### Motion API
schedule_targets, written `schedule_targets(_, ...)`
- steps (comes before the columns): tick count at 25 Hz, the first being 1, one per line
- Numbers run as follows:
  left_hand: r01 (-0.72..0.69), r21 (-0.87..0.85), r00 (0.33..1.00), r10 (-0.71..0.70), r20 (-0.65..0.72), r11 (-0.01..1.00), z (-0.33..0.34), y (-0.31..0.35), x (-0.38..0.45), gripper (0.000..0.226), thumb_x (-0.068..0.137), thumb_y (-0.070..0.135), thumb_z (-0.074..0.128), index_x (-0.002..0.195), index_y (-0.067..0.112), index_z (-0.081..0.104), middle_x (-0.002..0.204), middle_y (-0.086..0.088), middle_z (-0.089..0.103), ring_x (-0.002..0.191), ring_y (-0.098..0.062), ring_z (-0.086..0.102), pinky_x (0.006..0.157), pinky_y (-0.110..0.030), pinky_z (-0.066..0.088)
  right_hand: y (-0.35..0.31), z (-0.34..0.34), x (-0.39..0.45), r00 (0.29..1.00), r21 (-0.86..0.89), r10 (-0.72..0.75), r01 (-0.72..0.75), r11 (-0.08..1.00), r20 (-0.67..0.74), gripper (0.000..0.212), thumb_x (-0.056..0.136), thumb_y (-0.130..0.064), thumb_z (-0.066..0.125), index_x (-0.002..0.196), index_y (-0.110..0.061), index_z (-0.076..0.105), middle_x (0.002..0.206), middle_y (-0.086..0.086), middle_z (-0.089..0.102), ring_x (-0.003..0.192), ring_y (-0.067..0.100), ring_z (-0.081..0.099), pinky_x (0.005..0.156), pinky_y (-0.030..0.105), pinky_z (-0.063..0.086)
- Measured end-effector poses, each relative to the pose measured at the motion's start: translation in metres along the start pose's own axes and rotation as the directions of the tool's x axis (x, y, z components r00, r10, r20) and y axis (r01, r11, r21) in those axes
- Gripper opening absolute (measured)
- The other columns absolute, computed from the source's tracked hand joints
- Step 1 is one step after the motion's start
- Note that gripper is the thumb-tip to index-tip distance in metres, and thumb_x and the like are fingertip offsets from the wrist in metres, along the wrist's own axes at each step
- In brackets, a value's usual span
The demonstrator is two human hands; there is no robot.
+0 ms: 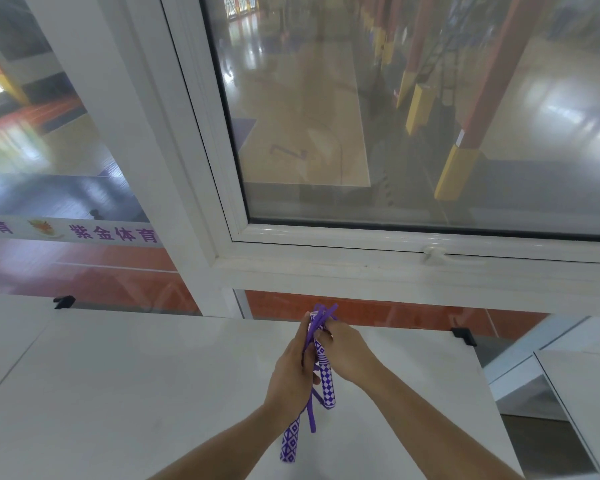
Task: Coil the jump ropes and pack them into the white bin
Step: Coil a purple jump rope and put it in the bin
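A purple jump rope [327,382] with purple-and-white patterned handles is held above the white table [118,393], folded into a bundle. My left hand [291,368] grips the bundled cord and one handle, whose end hangs below my wrist. My right hand [347,351] pinches the top of the other handle and the cord loops that stick up near the fingertips. A short loop of cord dangles between the two handles. No white bin is in view.
A white-framed window [361,258] rises just beyond the table's far edge, with a latch at its lower right. A second white table [586,393] stands at the right across a gap. Small black clips sit at the table's far corners.
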State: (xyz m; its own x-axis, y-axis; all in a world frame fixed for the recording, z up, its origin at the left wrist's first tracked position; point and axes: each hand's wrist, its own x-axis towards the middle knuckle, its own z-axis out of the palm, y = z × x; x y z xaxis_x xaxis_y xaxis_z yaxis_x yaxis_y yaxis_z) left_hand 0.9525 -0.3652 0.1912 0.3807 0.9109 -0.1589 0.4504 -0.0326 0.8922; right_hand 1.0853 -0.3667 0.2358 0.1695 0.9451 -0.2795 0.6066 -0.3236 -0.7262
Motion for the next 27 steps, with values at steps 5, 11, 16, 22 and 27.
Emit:
schedule_targets(5,0.005,0.248,0.998,-0.02,0.061,0.969,-0.002,-0.006,0.0,0.081,0.107,0.028,0.036,0.137,0.071,-0.025,0.107,0.01,0.065,0.074,-0.012,0.07,0.067,-0.026,0.06,0.002,0.007,-0.006,0.998,-0.124,-0.012,0.005,0.992,-0.054,0.024,0.107,-0.026,0.037,0.112,-0.018,0.059,0.103,0.0,0.062,0.082,0.013,0.059,0.068,0.022,0.044)
schedule_targets(11,-0.185,0.399,0.981,0.143,0.133,0.898,-0.007,-0.017,0.0,0.079,0.106,0.02,0.04,0.149,0.061,-0.011,0.133,0.018,0.044,0.087,-0.009,0.063,0.071,-0.027,0.058,0.016,0.009,-0.015,0.981,0.26,0.075,-0.026,0.965,-0.18,0.025,0.103,-0.018,0.049,0.088,-0.016,0.069,0.071,0.001,0.068,0.054,0.01,0.061,0.058,0.021,0.049)
schedule_targets(16,-0.224,0.458,0.97,0.153,0.187,0.86,-0.01,-0.029,0.004,0.073,0.105,0.015,0.046,0.153,0.058,0.011,0.145,0.015,0.042,0.101,-0.005,0.057,0.082,-0.017,0.055,0.022,0.02,-0.013,0.967,0.756,0.244,-0.211,0.619,0.07,0.022,0.096,-0.006,0.051,0.111,0.001,0.066,0.094,0.017,0.076,0.088,0.031,0.074,0.091,0.044,0.059)
schedule_targets(22,-0.295,0.516,0.954,0.223,0.199,0.804,-0.012,-0.031,0.004,0.046,0.107,0.027,0.043,0.15,0.044,0.037,0.142,0.015,0.047,0.102,-0.008,0.059,0.085,-0.021,0.055,0.028,0.026,-0.009,0.93,0.693,0.347,-0.17,0.7,-0.123,0.062,0.081,-0.032,0.082,0.123,-0.025,0.037,0.102,0.007,0.07,0.08,0.025,0.075,0.075,0.041,0.064)
schedule_targets(27,-0.315,0.547,0.947,0.221,0.232,0.776,-0.014,-0.029,0.007,0.045,0.107,0.029,0.041,0.151,0.04,0.036,0.138,0.014,0.049,0.097,-0.009,0.06,0.083,-0.02,0.053,0.039,0.024,0.002,0.964,0.452,0.221,-0.132,0.882,-0.149,0.025,0.095,-0.032,0.065,0.118,-0.021,0.064,0.098,0.005,0.069,0.071,0.019,0.07,0.057,0.027,0.06)
